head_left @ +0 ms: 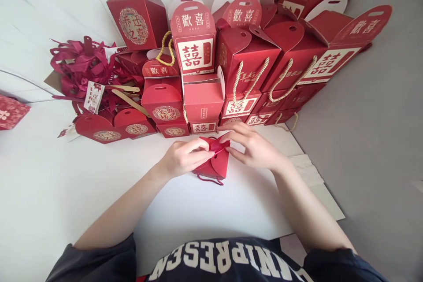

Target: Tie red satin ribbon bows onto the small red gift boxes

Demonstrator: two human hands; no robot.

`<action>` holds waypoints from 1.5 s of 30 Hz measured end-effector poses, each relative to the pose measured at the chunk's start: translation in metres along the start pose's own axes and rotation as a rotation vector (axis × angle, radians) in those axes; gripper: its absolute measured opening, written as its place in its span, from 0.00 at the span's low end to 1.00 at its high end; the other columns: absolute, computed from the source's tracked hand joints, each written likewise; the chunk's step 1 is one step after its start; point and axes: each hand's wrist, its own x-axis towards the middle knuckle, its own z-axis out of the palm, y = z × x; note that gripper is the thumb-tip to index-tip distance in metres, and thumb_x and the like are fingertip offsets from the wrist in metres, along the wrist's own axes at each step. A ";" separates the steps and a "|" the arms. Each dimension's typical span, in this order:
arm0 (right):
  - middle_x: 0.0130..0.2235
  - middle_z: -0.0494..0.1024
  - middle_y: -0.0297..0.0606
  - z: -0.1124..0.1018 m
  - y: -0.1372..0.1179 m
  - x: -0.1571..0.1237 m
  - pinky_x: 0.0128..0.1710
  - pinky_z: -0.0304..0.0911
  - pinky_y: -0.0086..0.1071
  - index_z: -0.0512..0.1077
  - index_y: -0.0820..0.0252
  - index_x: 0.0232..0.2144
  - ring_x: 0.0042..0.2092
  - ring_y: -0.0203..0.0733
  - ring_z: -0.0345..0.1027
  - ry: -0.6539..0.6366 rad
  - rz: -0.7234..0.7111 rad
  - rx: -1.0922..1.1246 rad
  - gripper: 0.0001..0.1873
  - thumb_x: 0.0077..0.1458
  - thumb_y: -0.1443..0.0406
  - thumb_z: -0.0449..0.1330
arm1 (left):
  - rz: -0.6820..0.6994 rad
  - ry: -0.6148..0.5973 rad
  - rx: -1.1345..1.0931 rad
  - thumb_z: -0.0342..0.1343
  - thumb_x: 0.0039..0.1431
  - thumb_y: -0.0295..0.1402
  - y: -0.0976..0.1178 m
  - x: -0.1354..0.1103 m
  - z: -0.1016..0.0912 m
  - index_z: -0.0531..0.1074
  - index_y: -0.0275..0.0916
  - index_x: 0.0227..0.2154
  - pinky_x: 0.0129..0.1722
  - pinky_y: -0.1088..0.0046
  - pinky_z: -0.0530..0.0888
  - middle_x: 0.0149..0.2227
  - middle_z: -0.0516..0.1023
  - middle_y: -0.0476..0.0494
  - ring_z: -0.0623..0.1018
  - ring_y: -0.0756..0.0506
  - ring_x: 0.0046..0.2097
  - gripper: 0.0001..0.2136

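Note:
A small red gift box (214, 170) stands on the white table in front of me, its rounded top flaps folded over and a dark red cord handle (209, 179) hanging at its near side. Above the top of the box is a crimson ribbon (218, 146). My left hand (187, 156) pinches the ribbon's left side, thumb and fingers closed. At the ribbon's right edge is my right hand (253, 144), with thumb and index finger about it and the other fingers stretched out. Part of the box is hidden behind my fingers.
Stacked red gift boxes (204, 92) line the wall just behind my hands, several with rope handles. A heap of crimson ribbons (82, 68) lies at the left, with a patterned red box (12, 113) farther left. Pale flat sheets (313, 176) lie at the right by the grey wall.

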 end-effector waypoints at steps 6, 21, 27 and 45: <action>0.50 0.77 0.46 0.008 0.004 -0.009 0.55 0.65 0.49 0.71 0.57 0.37 0.58 0.53 0.66 -0.015 -0.013 -0.199 0.06 0.64 0.62 0.56 | 0.001 -0.003 0.012 0.62 0.57 0.28 -0.001 0.002 -0.001 0.75 0.39 0.34 0.24 0.79 0.70 0.32 0.76 0.50 0.73 0.55 0.26 0.02; 0.38 0.80 0.39 -0.019 0.028 -0.053 0.33 0.68 0.37 0.73 0.54 0.39 0.35 0.46 0.74 -0.295 0.456 -0.144 0.12 0.58 0.54 0.60 | 0.035 -0.011 0.078 0.61 0.58 0.26 0.004 0.001 -0.003 0.74 0.38 0.38 0.23 0.78 0.68 0.32 0.77 0.51 0.73 0.55 0.26 0.06; 0.40 0.75 0.39 -0.002 0.010 -0.011 0.43 0.66 0.37 0.71 0.56 0.40 0.42 0.43 0.69 -0.024 0.321 0.254 0.11 0.66 0.58 0.52 | 0.049 -0.062 0.136 0.58 0.61 0.26 0.011 0.006 -0.009 0.73 0.38 0.39 0.23 0.77 0.67 0.31 0.79 0.52 0.72 0.55 0.24 0.05; 0.27 0.72 0.31 0.004 -0.004 0.004 0.32 0.60 0.29 0.72 0.58 0.31 0.29 0.35 0.63 -0.207 0.305 0.400 0.09 0.60 0.59 0.61 | -0.660 -0.361 -0.475 0.65 0.53 0.42 0.003 0.019 -0.033 0.77 0.37 0.30 0.18 0.80 0.65 0.20 0.73 0.52 0.69 0.54 0.21 0.12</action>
